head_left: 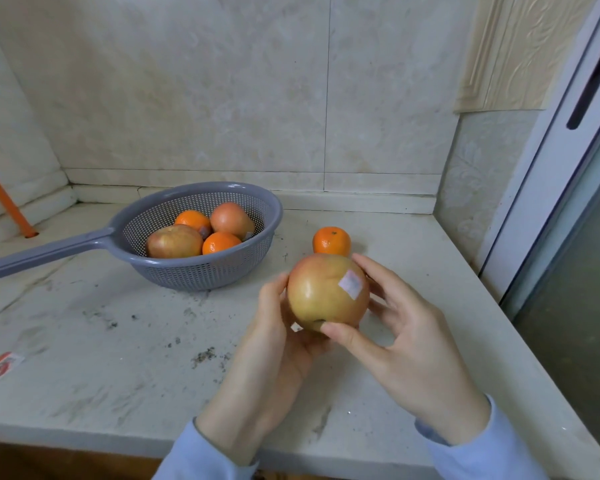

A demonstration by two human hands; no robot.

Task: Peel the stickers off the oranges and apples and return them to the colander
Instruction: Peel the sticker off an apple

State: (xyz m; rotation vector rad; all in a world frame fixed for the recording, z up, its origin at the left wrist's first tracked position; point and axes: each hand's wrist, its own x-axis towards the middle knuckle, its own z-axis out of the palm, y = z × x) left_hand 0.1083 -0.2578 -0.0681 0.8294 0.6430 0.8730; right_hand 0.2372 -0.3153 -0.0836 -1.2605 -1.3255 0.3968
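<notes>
On a stained counter (94, 344), left hand (274, 351) and right hand (409, 344) clasp an apple (321, 303), sticker (350, 285) beside right fingers; left fingers hidden underneath.

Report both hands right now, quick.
Left hand: holding the apple, curled round its left side and underside.
Right hand: holding the same apple, thumb below, fingers round its right side.

- Colander (201, 271): grey plastic, perforated, matt.
- Apple (321, 296): smooth, lightly glossy skin; paper sticker (350, 285).
- Tabletop (118, 358): pale stone, matt, speckled with grit.
- Wall tiles (222, 98): smooth, faintly glossy.
</notes>
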